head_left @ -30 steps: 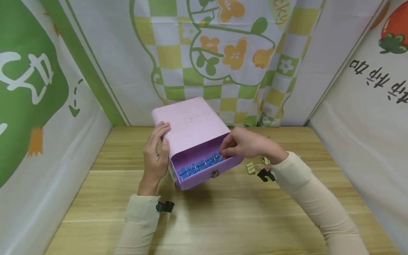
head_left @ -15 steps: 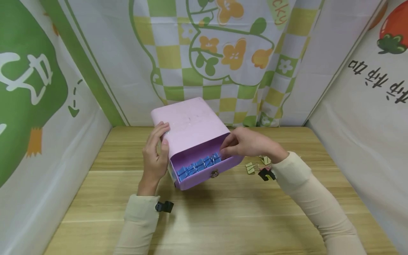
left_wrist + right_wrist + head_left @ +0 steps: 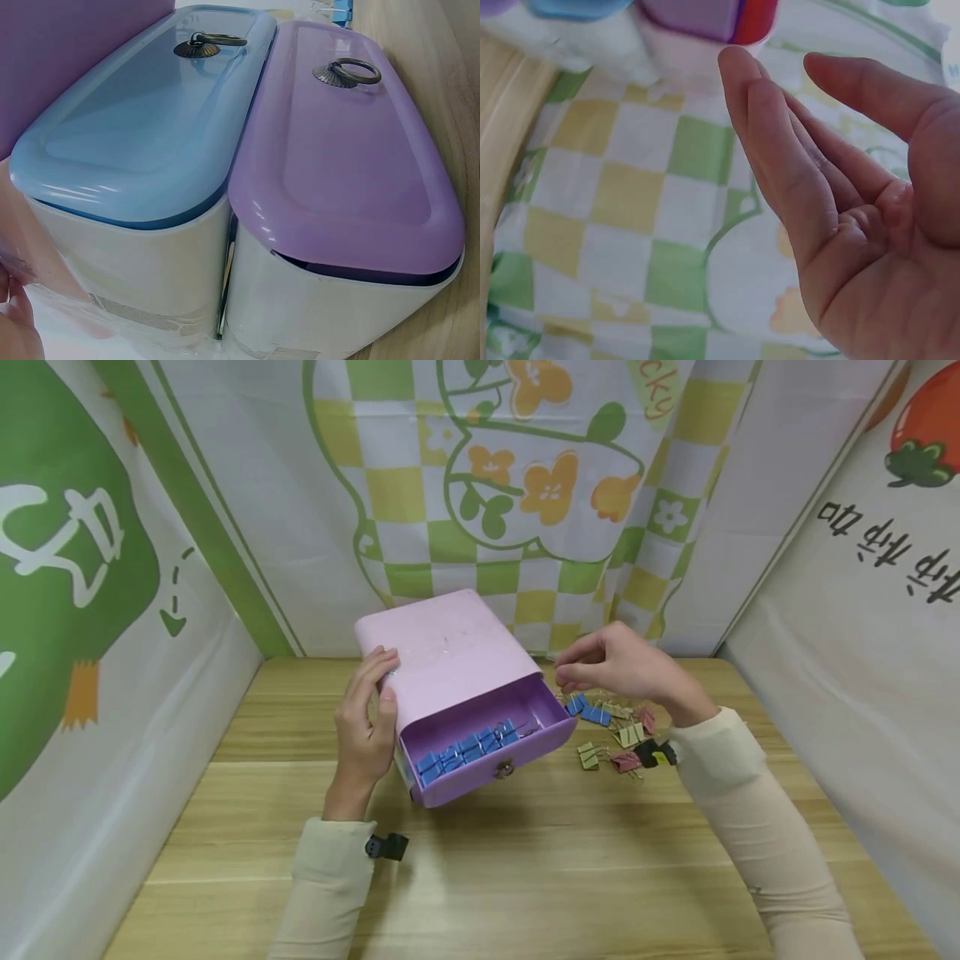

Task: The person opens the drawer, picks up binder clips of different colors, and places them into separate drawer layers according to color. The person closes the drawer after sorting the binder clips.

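A pale pink drawer cabinet stands on the table, its purple top drawer pulled out. Inside the drawer, blue binder clips line up along the front. My left hand rests against the cabinet's left side, fingers over the top edge. My right hand hovers right of the cabinet, above more blue binder clips on the table. In the right wrist view its fingers are extended, thumb apart, holding nothing. Lower blue and purple drawers are shut in the left wrist view.
Beside the cabinet's right side lie yellow binder clips and pink binder clips. The wooden table is bordered by a checked curtain at the back and printed cloth walls at both sides.
My right hand has come out of the drawer and moved up and right, uncovering the drawer's right end and clips on the table. My left hand stays on the cabinet.
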`<state>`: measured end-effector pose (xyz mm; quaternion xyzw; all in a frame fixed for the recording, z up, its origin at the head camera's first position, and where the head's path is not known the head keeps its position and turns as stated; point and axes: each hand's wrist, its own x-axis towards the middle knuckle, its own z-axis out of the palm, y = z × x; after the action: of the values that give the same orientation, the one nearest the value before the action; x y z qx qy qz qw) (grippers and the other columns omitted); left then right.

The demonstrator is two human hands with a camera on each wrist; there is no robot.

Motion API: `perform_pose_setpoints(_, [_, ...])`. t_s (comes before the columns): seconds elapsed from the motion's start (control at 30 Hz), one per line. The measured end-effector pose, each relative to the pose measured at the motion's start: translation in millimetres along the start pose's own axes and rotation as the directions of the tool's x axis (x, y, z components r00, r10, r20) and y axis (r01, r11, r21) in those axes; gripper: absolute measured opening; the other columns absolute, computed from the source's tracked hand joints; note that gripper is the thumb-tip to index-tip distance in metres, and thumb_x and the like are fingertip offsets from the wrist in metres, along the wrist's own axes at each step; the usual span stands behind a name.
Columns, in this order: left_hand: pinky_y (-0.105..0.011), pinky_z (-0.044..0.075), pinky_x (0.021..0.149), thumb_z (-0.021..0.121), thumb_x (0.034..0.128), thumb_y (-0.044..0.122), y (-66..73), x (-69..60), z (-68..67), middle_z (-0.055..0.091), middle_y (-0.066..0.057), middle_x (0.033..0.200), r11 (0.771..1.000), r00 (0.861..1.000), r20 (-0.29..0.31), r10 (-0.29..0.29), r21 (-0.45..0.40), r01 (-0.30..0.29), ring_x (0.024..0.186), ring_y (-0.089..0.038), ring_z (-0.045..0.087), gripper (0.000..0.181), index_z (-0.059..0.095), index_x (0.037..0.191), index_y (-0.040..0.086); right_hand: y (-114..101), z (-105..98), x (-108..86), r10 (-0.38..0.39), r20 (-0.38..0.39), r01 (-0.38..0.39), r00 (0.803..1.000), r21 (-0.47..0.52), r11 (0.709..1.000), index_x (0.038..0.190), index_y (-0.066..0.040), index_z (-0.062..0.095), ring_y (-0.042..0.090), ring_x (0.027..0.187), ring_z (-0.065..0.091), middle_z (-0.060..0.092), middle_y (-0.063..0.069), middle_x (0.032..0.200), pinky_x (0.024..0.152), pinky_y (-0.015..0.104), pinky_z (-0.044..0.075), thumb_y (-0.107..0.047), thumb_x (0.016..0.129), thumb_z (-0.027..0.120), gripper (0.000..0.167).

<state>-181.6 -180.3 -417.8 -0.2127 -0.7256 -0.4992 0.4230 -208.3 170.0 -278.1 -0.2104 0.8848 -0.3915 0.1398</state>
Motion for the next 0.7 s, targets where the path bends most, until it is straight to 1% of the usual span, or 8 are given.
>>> perform_pose_setpoints(0.07, [-0.036, 0.04, 0.13, 0.049, 0.0982, 0.015, -0.5, -0.3, -0.2, 0.067, -0.014, 0.144, 1.0, 1.0, 0.002, -0.003, 0.003, 0.003, 0.148, -0.033, 0.053, 0.043, 0.07, 0.133, 0.002, 7, -3, 1.4, 0.008, -0.02, -0.008, 1.0, -0.017, 1.0, 0.122, -0.002, 0.076, 0.023, 0.096, 0.08, 0.081, 0.016, 0.107, 0.091, 0.037, 0.068, -0.02, 0.102, 0.07, 0.028])
perform_pose_setpoints(0.2, [-0.036, 0.039, 0.13, 0.048, 0.0988, 0.015, -1.3, -1.1, -0.6, 0.067, -0.014, 0.145, 1.0, 1.0, 0.006, -0.011, 0.009, 0.011, 0.148, -0.033, 0.052, 0.043, 0.069, 0.134, 0.002, 21, -5, 6.3, 0.031, -0.055, -0.035, 0.998, -0.064, 0.997, 0.122, -0.003, 0.076, 0.022, 0.095, 0.08, 0.082, 0.015, 0.107, 0.096, 0.045, 0.066, -0.022, 0.101, 0.07, 0.029])
perform_pose_setpoints(0.23, [-0.036, 0.039, 0.13, 0.048, 0.0989, 0.015, -1.4, -1.3, -0.6, 0.067, -0.014, 0.145, 1.0, 1.0, 0.006, -0.013, 0.01, 0.013, 0.148, -0.032, 0.052, 0.043, 0.069, 0.134, 0.002, 25, -6, 7.8, 0.037, -0.066, -0.042, 0.997, -0.078, 0.996, 0.122, -0.003, 0.076, 0.02, 0.094, 0.08, 0.082, 0.014, 0.107, 0.096, 0.047, 0.066, -0.022, 0.101, 0.07, 0.029])
perform_pose_setpoints(0.33, [-0.036, 0.039, 0.13, 0.048, 0.099, 0.015, -1.5, -1.6, -0.5, 0.067, -0.013, 0.145, 1.0, 1.0, 0.009, -0.019, 0.011, 0.019, 0.149, -0.032, 0.052, 0.043, 0.069, 0.134, 0.003, 39, -5, 14.5, 0.057, -0.093, -0.068, 0.994, -0.121, 0.99, 0.122, -0.003, 0.076, 0.02, 0.094, 0.079, 0.082, 0.014, 0.106, 0.095, 0.046, 0.066, -0.022, 0.1, 0.071, 0.03])
perform_pose_setpoints(0.4, [-0.036, 0.039, 0.13, 0.048, 0.0989, 0.015, -1.4, -1.4, -0.5, 0.067, -0.013, 0.145, 1.0, 1.0, 0.009, -0.02, 0.009, 0.02, 0.149, -0.032, 0.052, 0.043, 0.069, 0.134, 0.003, 50, -4, 20.5, 0.066, -0.105, -0.082, 0.992, -0.162, 0.983, 0.122, -0.004, 0.076, 0.023, 0.095, 0.079, 0.082, 0.014, 0.106, 0.094, 0.046, 0.066, -0.023, 0.101, 0.07, 0.03])
perform_pose_setpoints(0.53, [-0.036, 0.039, 0.13, 0.048, 0.0986, 0.015, -1.2, -0.8, -0.3, 0.067, -0.013, 0.145, 1.0, 1.0, 0.008, -0.017, 0.004, 0.017, 0.149, -0.032, 0.052, 0.043, 0.069, 0.134, 0.003, 74, 0, 33.6, 0.091, -0.107, -0.114, 0.99, -0.231, 0.966, 0.126, -0.004, 0.074, 0.03, 0.106, 0.077, 0.08, 0.015, 0.114, 0.096, 0.049, 0.064, -0.024, 0.102, 0.069, 0.032])
perform_pose_setpoints(0.63, [-0.036, 0.039, 0.13, 0.048, 0.0983, 0.015, -1.1, -0.5, -0.1, 0.067, -0.014, 0.145, 1.0, 1.0, 0.007, -0.013, -0.002, 0.013, 0.149, -0.032, 0.052, 0.043, 0.07, 0.133, 0.002, 90, 3, 42.9, 0.09, -0.098, -0.113, 0.991, -0.265, 0.958, 0.13, -0.001, 0.071, 0.036, 0.113, 0.075, 0.077, 0.019, 0.122, 0.101, 0.052, 0.063, -0.022, 0.102, 0.069, 0.035])
perform_pose_setpoints(0.7, [-0.036, 0.04, 0.13, 0.048, 0.0981, 0.015, -1.0, -0.4, 0.2, 0.067, -0.014, 0.145, 1.0, 1.0, 0.005, -0.011, -0.006, 0.011, 0.148, -0.032, 0.052, 0.043, 0.07, 0.133, 0.002, 98, 5, 48.4, 0.083, -0.096, -0.107, 0.992, -0.281, 0.954, 0.131, 0.002, 0.07, 0.038, 0.113, 0.074, 0.076, 0.021, 0.124, 0.102, 0.052, 0.063, -0.021, 0.101, 0.069, 0.037])
